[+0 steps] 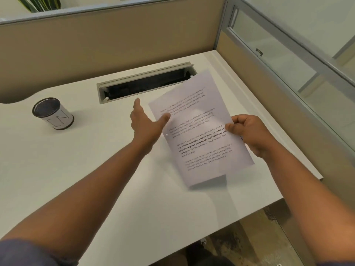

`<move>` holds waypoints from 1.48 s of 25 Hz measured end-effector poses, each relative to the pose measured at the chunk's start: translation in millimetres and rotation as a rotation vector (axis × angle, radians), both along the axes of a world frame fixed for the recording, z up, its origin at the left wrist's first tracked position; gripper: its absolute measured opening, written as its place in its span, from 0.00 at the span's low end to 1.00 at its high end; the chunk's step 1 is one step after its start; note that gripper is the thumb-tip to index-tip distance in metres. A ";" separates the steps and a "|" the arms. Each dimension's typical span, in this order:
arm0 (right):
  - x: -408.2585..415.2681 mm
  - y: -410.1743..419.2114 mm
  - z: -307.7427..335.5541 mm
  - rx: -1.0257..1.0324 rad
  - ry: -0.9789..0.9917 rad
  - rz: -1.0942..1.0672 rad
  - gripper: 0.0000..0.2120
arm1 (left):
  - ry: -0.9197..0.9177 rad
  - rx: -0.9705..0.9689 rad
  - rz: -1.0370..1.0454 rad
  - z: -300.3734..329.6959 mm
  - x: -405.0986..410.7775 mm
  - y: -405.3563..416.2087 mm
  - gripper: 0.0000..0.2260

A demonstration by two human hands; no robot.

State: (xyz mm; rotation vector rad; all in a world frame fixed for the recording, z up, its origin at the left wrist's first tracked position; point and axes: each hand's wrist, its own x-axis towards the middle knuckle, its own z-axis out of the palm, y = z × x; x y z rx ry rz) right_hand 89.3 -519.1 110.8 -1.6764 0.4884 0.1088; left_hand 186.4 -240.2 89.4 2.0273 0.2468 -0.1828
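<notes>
R hand (247, 135) pinches sheet (199, 131) mid R edge | L hand (146, 127) open

The one wide-angle view looks from the person's head above the near edge of the white desk (76, 169), facing forward and steeply down, close over the left hand (146, 125), right hand (249, 133) and printed sheet (201, 112) at centre, reaching the beige partition (115, 45) far and the glass panel (288, 64) right.
</notes>
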 end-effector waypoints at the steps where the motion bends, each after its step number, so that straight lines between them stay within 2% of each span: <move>1: 1.4 -12.4 -4.4 0.016 0.025 -0.018 0.03 | 0.170 -0.217 0.007 -12.8 -6.7 -7.8 0.46; 2: 2.8 -25.6 -10.7 0.024 0.054 -0.032 0.05 | 0.314 -0.380 -0.010 -24.2 -13.1 -16.7 0.44; 4: 5.5 -46.5 -25.4 0.034 0.125 -0.055 0.11 | 0.430 -0.490 -0.068 -40.5 -22.7 -34.0 0.33; 5: 6.9 -54.7 -33.3 0.028 0.158 -0.067 0.13 | 0.420 -0.462 -0.080 -48.9 -25.4 -44.6 0.27; 7: 9.4 -65.8 -46.2 -0.014 0.198 -0.068 0.10 | 0.379 -0.383 -0.095 -60.5 -30.9 -65.5 0.19; 10: 14.0 -73.5 -64.5 -0.109 0.241 -0.069 0.03 | 0.288 -0.273 -0.120 -72.2 -34.2 -86.5 0.17; 15: 22.7 -81.9 -96.3 -0.294 0.251 -0.115 0.05 | 0.128 -0.037 -0.135 -83.0 -32.2 -104.2 0.15; 21: 25.2 -80.5 -110.9 -0.420 0.237 -0.128 0.02 | 0.090 0.078 -0.143 -90.4 -30.3 -110.0 0.14; 26: 20.1 -73.3 -120.2 -0.526 0.201 -0.131 0.03 | 0.079 0.131 -0.156 -94.4 -29.3 -109.3 0.18; 29: 16.3 -71.6 -126.5 -0.648 0.168 -0.101 0.15 | 0.066 0.161 -0.148 -94.6 -30.9 -109.7 0.25; 31: 11.8 -68.4 -128.2 -0.724 0.143 -0.057 0.24 | 0.029 0.249 -0.197 -96.3 -34.7 -107.7 0.32; 35: 6.3 -58.0 -129.7 -0.816 0.097 0.156 0.32 | -0.126 0.617 -0.505 -104.9 -44.6 -98.1 0.38; 37: 4.7 -54.5 -133.4 -0.875 0.153 0.271 0.34 | -0.112 0.673 -0.608 -108.5 -49.0 -95.8 0.38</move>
